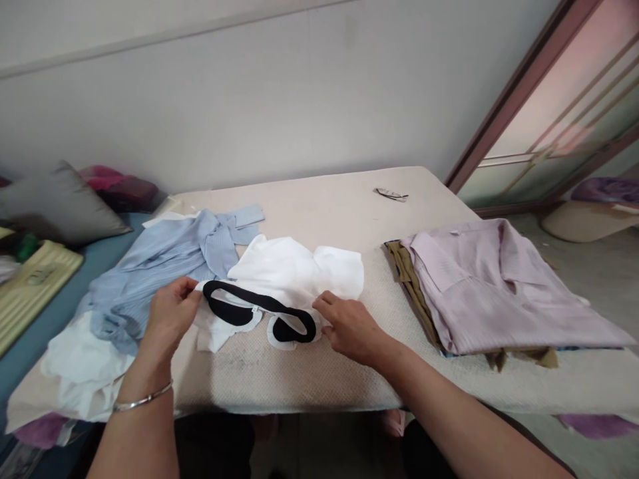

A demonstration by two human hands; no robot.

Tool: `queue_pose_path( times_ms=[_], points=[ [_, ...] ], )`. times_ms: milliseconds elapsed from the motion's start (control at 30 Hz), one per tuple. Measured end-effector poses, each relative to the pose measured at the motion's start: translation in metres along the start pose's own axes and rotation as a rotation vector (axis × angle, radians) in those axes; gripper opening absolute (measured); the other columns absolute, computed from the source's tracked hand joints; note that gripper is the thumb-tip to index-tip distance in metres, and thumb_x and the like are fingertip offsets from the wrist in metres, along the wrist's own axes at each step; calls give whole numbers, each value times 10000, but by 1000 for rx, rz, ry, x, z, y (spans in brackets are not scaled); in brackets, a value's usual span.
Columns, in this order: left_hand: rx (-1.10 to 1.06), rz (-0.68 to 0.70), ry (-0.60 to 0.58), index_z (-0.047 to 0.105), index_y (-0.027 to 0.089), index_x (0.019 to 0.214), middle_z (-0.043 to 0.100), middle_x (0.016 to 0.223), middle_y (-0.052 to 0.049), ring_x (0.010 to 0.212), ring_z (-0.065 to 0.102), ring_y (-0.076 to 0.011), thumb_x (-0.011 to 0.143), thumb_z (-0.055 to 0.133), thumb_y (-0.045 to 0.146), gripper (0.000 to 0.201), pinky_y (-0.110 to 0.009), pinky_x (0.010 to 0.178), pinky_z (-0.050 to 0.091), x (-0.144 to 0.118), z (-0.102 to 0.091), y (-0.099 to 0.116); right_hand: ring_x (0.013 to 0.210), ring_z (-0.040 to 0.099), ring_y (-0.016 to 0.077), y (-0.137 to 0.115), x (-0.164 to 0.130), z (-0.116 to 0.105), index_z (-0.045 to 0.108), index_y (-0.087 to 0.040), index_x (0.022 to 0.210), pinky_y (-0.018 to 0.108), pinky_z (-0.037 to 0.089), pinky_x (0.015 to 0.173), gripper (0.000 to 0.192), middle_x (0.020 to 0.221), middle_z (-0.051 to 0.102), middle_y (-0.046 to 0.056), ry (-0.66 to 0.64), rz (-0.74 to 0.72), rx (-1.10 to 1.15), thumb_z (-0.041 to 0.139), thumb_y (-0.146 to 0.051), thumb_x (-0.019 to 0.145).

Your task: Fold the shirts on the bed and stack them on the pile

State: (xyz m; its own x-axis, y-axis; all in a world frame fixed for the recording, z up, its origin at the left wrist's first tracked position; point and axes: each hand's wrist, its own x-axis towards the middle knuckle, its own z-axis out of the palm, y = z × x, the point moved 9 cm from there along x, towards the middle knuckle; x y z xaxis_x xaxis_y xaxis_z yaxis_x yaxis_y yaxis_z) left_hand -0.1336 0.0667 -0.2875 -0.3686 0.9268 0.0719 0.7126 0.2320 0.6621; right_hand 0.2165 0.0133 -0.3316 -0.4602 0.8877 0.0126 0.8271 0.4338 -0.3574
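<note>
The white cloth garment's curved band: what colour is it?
The curved band is black, clearest in head view.

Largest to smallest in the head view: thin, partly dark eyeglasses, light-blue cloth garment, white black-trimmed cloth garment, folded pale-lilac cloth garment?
1. Lilac garment
2. Blue garment and white garment: too alike to rank
3. Eyeglasses

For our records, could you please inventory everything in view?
Table: 1, cream, centre
White garment: 1, black trim, centre front
Blue cloth: 1, pale, table's left
White cloth: count unclear, front left
Folded stack: 1, mauve over brown, right
Glasses: 1, dark, table's back
Cushion: 1, grey, left
Bundle: 1, reddish, behind cushion
Case: 1, yellowish, left
Wall: 1, whitish, back
Door: 1, pink frame, right
Purple items: 3, picture's edges
Bracelet: 1, silver, left wrist
Legs: 2, dark, below
Left hand: 1, garment's left
Right hand: 1, garment's right
</note>
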Motion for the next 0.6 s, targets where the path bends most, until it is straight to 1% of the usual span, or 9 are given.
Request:
queue_pose_path(
  times_ms=[67,167,300,367,433,467,500,533,600],
  points=[
    [39,12,-5,703,204,849,638,626,16,572,528,-156,712,608,337,213,-231,500,335,0,0,0,794,618,190,-2,4,8,600,-207,1048,309,301,621,251,1090,651,73,-49,-10,-55,553,-106,823],
    [90,40,-9,701,208,871,663,659,13,596,563,-166,739,586,337,217,-240,533,366,1,0,3,799,625,194,4,10,16,599,-192,977,299,316,638,165,1003,667,76,-102,-9,-89,540,-115,843],
    [294,198,-27,721,226,886,724,777,-10,720,635,-201,742,557,284,226,-269,637,408,0,2,24,867,637,205,15,17,13,618,-193,952,289,339,689,100,954,692,61,-107,7,-50,581,-181,860],
    [350,268,-39,734,233,877,743,819,-18,780,656,-218,731,543,256,242,-282,688,420,-2,4,35,856,637,202,20,18,10,643,-207,974,278,336,686,124,919,700,48,-137,23,-12,632,-230,853],
    [325,306,-29,737,231,866,750,825,-22,797,664,-221,738,530,254,244,-287,716,429,-4,3,43,822,632,194,24,16,6,669,-218,946,268,324,664,107,884,702,42,-171,50,16,661,-273,855],
    [286,311,-8,735,226,865,751,830,-22,799,667,-219,745,526,259,243,-286,726,434,-5,0,45,798,626,186,26,13,2,677,-217,902,265,315,651,83,863,700,42,-178,68,22,656,-290,868],
    [237,309,19,732,221,871,752,837,-22,800,669,-215,754,525,269,242,-284,731,438,-8,-4,46,771,617,178,27,8,-3,674,-213,845,264,306,641,109,837,695,41,-173,83,25,638,-305,890],
    [183,301,45,728,217,878,753,846,-21,799,670,-209,761,526,279,241,-280,732,442,-12,-8,46,747,605,170,28,2,-10,660,-206,786,264,301,637,182,806,685,39,-150,91,27,608,-320,919],
    [89,286,76,716,210,873,751,847,-16,781,669,-198,770,531,298,229,-270,720,446,-24,-17,45,720,580,156,27,-12,-32,618,-196,723,264,305,646,309,760,657,31,-53,81,43,525,-341,980]
  ],
)
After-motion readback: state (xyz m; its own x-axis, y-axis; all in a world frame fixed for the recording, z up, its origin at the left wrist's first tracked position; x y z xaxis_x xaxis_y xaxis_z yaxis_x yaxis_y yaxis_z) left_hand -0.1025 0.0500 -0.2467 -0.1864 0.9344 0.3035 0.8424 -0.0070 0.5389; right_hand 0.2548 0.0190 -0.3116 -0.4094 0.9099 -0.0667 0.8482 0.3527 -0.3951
